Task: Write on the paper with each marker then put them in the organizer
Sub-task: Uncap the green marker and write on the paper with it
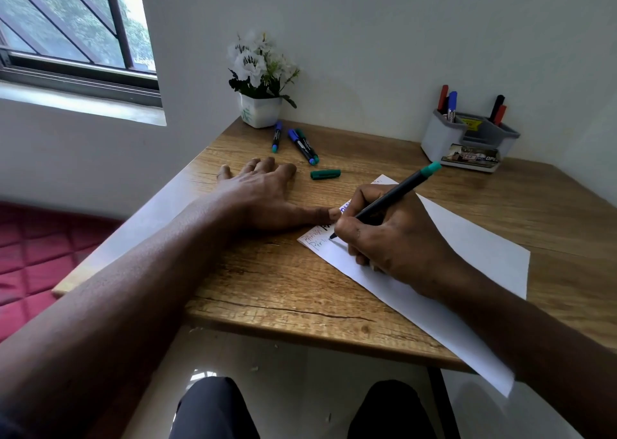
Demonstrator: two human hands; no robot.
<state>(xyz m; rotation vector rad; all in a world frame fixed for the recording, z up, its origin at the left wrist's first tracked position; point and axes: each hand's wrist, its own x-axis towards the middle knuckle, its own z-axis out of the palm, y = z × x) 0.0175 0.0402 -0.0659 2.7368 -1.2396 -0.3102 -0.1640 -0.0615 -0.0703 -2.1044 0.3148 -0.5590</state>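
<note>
The right hand [397,234] pinches a green marker [390,198] low on its barrel, tip on the paper [467,244]; the left hand [260,194] lies flat, fingers straight, thumb at the sheet's edge. Light, stiff and smooth, the marker likely handles best held near the tip; the thin sheet could slide on the wooden desk [267,271]. The organizer [467,141] stands well beyond the right hand, against the white wall [367,37].

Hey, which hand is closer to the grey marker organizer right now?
Right. The right hand, gripping the green marker, writes on the paper in front of the organizer; the left hand lies flat on the table farther left, thumb at the paper's edge.
</note>
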